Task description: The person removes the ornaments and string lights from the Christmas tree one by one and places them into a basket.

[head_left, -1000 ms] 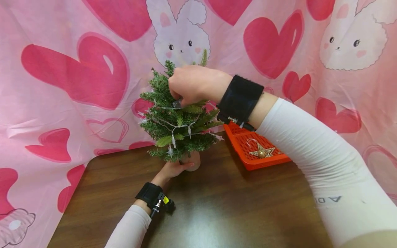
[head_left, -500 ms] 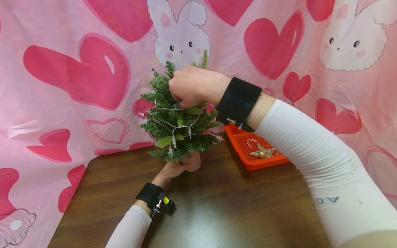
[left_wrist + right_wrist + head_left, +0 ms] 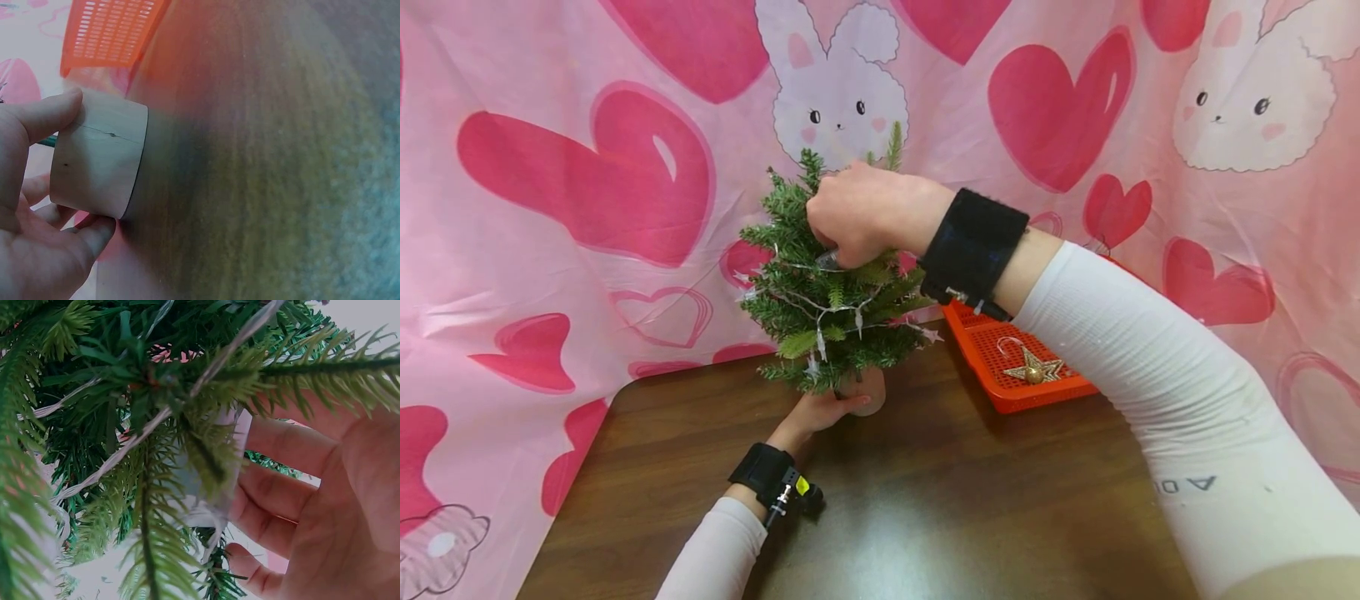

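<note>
A small artificial Christmas tree point(image 3: 790, 300) stands upright on the table, wound with a clear string of star lights point(image 3: 827, 308). My left hand point(image 3: 820, 410) grips its round wooden base point(image 3: 103, 156), thumb on one side and fingers round the other. Up in the tree's upper front, my right hand point(image 3: 857, 212) holds a pale translucent box point(image 3: 215, 481) among the branches. The wire of the lights passes beside this box in the right wrist view, where the fingers point(image 3: 275, 481) are curled against the box's edge. Branches hide part of the box.
An orange-red plastic basket point(image 3: 1000, 400) stands right of the tree, partly behind the right forearm. In it lie a gold star ornament point(image 3: 1032, 367) and a candy-cane-shaped piece point(image 3: 1011, 342). A pink heart-and-rabbit cloth point(image 3: 587, 183) hangs behind the brown wooden table point(image 3: 925, 492).
My right hand and forearm have sunk slightly, with the translucent box still in the fingers. The left hand keeps its hold on the wooden base, and the tree has hardly moved.
</note>
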A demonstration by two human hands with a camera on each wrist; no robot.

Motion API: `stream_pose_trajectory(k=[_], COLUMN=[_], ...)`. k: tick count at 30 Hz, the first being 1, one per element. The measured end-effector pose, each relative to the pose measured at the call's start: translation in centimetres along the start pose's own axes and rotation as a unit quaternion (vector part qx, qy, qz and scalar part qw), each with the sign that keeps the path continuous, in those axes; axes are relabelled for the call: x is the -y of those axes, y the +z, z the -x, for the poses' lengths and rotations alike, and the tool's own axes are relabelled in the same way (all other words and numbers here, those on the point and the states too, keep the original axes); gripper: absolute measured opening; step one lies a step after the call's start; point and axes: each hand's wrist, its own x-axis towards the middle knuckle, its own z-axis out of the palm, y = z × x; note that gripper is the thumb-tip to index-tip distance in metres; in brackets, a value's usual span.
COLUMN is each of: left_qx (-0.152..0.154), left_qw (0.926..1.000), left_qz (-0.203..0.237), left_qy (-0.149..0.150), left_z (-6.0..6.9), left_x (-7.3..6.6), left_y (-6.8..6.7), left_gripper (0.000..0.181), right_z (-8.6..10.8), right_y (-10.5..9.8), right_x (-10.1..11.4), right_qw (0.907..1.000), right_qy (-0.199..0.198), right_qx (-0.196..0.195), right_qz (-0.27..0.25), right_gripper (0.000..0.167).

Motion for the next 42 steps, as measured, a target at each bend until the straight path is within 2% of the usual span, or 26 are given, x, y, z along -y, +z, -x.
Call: stream_pose_trajectory(k=[3, 10, 15, 21, 28, 32, 37, 42], left_qx=[0.007, 0.006, 0.007, 0.008, 0.012, 0.015, 0.014, 0.009], left_qw=[0.9999, 0.9999, 1.0000, 0.9998, 0.9997, 0.9995, 0.9994, 0.9993], left_qz=[0.005, -0.006, 0.004, 0.000, 0.004, 0.007, -0.006, -0.006], left_qy=[-0.007, 0.006, -0.005, -0.016, -0.021, -0.027, -0.032, -0.037], left_z=[0.0, -0.1, -0.1, -0.2, -0.3, -0.4, -0.4, -0.3], left_x=[0.1, 0.1, 0.0, 0.1, 0.2, 0.1, -0.1, -0.2], left_y=[-0.1, 0.0, 0.1, -0.1, -0.1, -0.1, -0.2, -0.1], left_gripper=[0.070, 0.069, 0.065, 0.069, 0.072, 0.071, 0.071, 0.071], right_z=[0.1, 0.1, 0.4, 1.1, 2.4, 3.3, 4.2, 4.6], right_y=[0.0, 0.0, -0.2, -0.6, -0.8, -0.7, -0.7, -0.4], right_x=[-0.2, -0.3, -0.8, -1.6, -2.7, -3.5, -4.3, -4.7], right_qw=[1.0000, 0.9995, 0.9976, 0.9889, 0.9788, 0.9691, 0.9625, 0.9636], right_qy=[-0.001, -0.013, -0.013, -0.023, -0.031, -0.047, -0.049, -0.040], right_qx=[0.003, 0.000, -0.038, -0.094, -0.149, -0.176, -0.179, -0.146], right_qz=[-0.003, -0.028, -0.056, -0.112, -0.138, -0.167, -0.198, -0.220], right_gripper=[0.012, 0.008, 0.016, 0.024, 0.020, 0.017, 0.022, 0.034])
